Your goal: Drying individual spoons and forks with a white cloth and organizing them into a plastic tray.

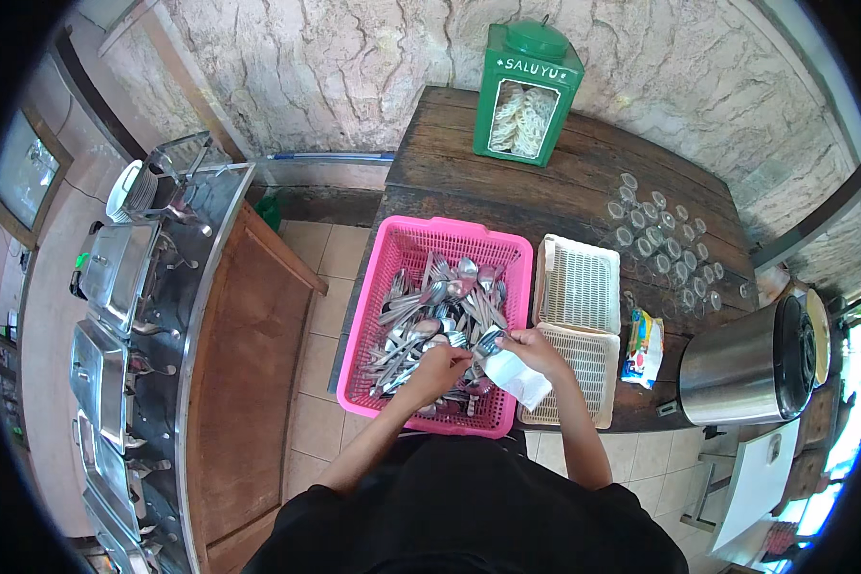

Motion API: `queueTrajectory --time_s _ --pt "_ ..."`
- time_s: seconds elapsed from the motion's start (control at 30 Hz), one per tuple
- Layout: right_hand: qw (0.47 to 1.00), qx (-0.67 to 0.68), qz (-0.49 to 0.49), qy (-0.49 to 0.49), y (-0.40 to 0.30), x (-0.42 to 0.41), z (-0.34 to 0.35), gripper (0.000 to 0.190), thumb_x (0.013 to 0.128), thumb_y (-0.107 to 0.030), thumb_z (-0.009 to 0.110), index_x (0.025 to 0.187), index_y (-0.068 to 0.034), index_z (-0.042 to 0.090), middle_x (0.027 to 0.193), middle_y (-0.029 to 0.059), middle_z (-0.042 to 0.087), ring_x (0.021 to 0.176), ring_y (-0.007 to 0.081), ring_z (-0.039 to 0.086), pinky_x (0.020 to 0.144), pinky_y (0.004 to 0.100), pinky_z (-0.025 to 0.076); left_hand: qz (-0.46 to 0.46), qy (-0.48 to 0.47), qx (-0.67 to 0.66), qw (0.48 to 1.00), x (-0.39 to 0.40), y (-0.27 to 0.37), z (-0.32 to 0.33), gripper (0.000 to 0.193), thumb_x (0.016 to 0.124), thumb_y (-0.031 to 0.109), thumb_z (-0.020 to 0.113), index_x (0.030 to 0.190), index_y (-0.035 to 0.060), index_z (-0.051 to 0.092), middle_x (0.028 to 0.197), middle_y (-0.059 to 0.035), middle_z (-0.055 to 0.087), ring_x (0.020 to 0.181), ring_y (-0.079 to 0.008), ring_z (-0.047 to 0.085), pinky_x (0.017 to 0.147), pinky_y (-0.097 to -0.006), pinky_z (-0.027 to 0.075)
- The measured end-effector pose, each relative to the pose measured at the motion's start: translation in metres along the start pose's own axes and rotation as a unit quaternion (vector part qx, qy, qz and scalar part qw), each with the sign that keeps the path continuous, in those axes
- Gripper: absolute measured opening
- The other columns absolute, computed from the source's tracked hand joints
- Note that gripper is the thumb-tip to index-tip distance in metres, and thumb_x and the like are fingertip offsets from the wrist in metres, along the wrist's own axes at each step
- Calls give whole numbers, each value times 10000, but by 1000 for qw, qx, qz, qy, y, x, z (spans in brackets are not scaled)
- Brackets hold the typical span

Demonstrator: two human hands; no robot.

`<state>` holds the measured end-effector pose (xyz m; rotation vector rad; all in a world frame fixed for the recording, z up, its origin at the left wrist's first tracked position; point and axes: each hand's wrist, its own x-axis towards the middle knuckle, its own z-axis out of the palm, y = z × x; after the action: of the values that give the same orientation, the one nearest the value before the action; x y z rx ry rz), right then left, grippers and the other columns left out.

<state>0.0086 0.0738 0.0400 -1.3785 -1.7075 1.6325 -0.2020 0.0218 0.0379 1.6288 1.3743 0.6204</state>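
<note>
A pink plastic basket (362, 308) stands before me on the dark wooden table, with a heap of metal forks and spoons (416, 330) in it. Over the basket's right part, my right hand (538, 351) grips forks (489, 342) together with a white cloth or paper (516, 377) that hangs below them. My left hand (439, 372) is close to the fork heads, above the heap; its fingertips are bent together, and whether they pinch a piece of cutlery cannot be told. Two cream woven-pattern trays (581, 283) lie right of the basket, the nearer one partly behind my right forearm.
Upturned glasses (660, 240), a colourful packet (643, 349) and a large steel container (732, 366) occupy the table's right side. A green tin (484, 107) stands at the back. Chafing dishes (100, 380) and stacked plates (130, 190) line the left counter (212, 237), across a tiled gap.
</note>
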Motion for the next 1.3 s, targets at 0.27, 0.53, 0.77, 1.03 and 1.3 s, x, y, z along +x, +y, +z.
queueTrajectory --time_s 0.27,0.53,0.77,1.03,1.3 --pt "999 -11 -25 30 21 5 4 267 817 -240 590 749 17 605 561 -35 468 534 41 401 473 242 342 85 120 156 977 -2 2 7 201 782 181 574 870 12 638 719 -170 594 632 -281 577 609 -370 444" --pt "997 52 -42 43 10 0 2 242 834 -222 562 804 15 602 623 -18 543 575 43 472 508 232 386 -102 -91 -232 963 -1 -6 6 258 869 245 478 887 39 632 579 -47 531 491 -148 511 491 -306 399" --pt "996 55 -72 22 -9 -4 -2 207 836 -149 561 953 20 584 755 8 590 666 55 517 591 224 426 -8 -64 -121 991 2 -18 9 277 896 245 429 919 33 607 537 -42 493 501 -118 477 485 -285 379" --pt "996 28 -84 10 -9 -6 -4 214 819 -118 578 982 21 580 806 25 609 706 64 543 619 226 440 46 -37 -67 996 -2 -12 9 280 910 213 424 862 8 610 534 -2 445 492 -77 417 467 -237 337" --pt "990 -31 -84 108 -1 -3 5 238 781 -146 595 939 33 591 729 76 614 651 83 551 602 244 435 -138 -127 -211 959 -2 4 -2 314 924 251 386 958 -5 565 617 -33 534 508 -150 532 517 -250 444"
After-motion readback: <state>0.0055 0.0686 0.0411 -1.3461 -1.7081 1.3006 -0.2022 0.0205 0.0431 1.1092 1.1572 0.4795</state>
